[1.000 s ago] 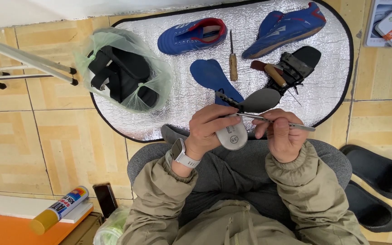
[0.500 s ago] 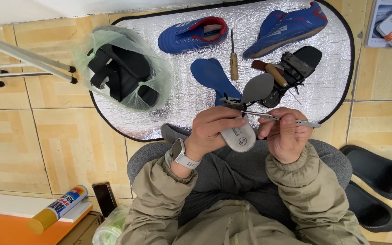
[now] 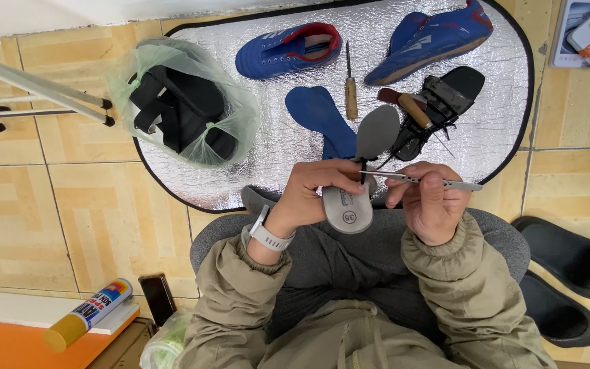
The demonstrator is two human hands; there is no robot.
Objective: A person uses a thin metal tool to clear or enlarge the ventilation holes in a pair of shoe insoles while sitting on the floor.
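My left hand (image 3: 315, 191) grips a grey shoe insole (image 3: 358, 179) over my lap, its heel end toward me and its toe end pointing away. My right hand (image 3: 431, 201) holds a thin metal tool (image 3: 421, 181), much like tweezers, with its tip touching the insole's middle. A white watch (image 3: 269, 236) sits on my left wrist. Just beyond my hands, on a silver mat (image 3: 268, 157), lie two blue insoles (image 3: 319, 116).
On the mat: two blue shoes (image 3: 285, 49) (image 3: 438, 34), a wooden-handled awl (image 3: 351, 85), a black sandal with a brush (image 3: 438, 109), a bagged pair of black shoes (image 3: 182, 113). Black slippers (image 3: 568, 273) lie right, a glue can (image 3: 87, 314) and phone (image 3: 158, 297) left.
The insole has tipped up, so its toe end now stands higher and points away. My right hand and the tool have shifted slightly right and down against it.
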